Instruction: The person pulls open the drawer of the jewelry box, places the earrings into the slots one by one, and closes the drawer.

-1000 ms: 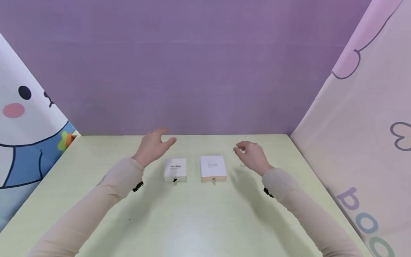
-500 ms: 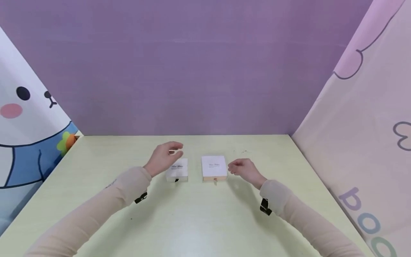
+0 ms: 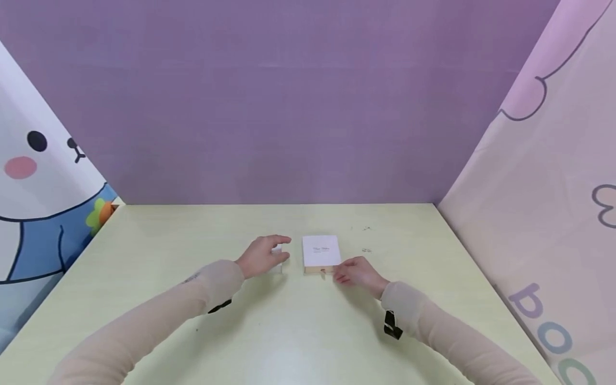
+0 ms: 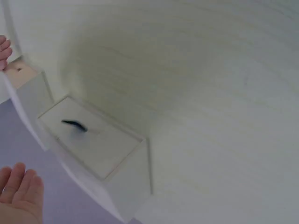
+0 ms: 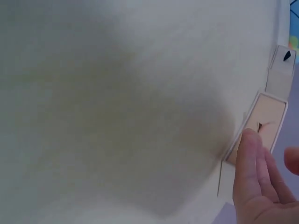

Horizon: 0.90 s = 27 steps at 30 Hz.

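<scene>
Two small white drawer boxes lie side by side on the table. My left hand [image 3: 262,256] is over the left box [image 4: 98,140] and hides most of it in the head view; its thumb and fingers are spread apart. A black pull tab [image 4: 74,125] shows on that box's front. At the front right corner of the right box [image 3: 320,250] is my right hand [image 3: 358,272]. In the right wrist view its fingers [image 5: 250,158] are extended over the beige drawer front [image 5: 273,109], close to a small light ribbon tab, with the thumb apart.
The pale wood-look table [image 3: 298,331] ends at a purple backdrop [image 3: 298,107]. Printed cloth panels stand along the left [image 3: 33,240] and right [image 3: 553,203] sides. Small dark marks [image 3: 367,250] lie on the table right of the boxes.
My left hand has come down and right over the left box. My right hand has come toward me and slightly left, to the right box's front corner. Both boxes stay in place.
</scene>
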Tool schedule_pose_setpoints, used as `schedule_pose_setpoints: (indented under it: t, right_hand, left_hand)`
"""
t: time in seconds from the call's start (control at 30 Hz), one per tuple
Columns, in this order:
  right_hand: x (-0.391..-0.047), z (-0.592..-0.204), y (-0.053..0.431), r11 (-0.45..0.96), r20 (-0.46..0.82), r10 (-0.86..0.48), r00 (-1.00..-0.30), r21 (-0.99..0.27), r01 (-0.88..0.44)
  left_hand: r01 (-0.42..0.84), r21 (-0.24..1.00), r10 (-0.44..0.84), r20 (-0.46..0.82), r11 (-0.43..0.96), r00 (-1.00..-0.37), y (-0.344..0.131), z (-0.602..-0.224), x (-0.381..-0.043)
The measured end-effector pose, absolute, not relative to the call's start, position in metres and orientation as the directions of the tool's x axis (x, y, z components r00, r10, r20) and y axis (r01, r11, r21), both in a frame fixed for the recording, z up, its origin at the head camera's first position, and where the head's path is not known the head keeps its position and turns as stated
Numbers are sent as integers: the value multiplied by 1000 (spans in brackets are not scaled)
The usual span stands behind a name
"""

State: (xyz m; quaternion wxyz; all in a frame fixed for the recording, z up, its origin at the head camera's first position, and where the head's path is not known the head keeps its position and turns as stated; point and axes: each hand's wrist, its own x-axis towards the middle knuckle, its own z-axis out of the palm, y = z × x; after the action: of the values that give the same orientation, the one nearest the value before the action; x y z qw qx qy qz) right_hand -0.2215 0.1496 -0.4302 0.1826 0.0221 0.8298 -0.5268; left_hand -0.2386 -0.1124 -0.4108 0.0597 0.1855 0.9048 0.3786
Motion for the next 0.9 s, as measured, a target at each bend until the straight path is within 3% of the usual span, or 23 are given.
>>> schedule_pose_setpoints:
  t: [0.13,0.4,0.9]
  right_hand:
    - [-218,-436,145,395,-353,-174,-919,-880,263]
    - [-216,-438,143,152,-471,-168,-866,-880,450]
    - [-208,-445,136,82,-515,-166,-841,-857,508]
  left_hand:
    - [320,660,406,24,680,-913,-106,-420,-244]
    - [362,640,434,49,678,-900,-89,-418,-259]
    - [286,637,435,-87,716,-896,-71,-425,-278]
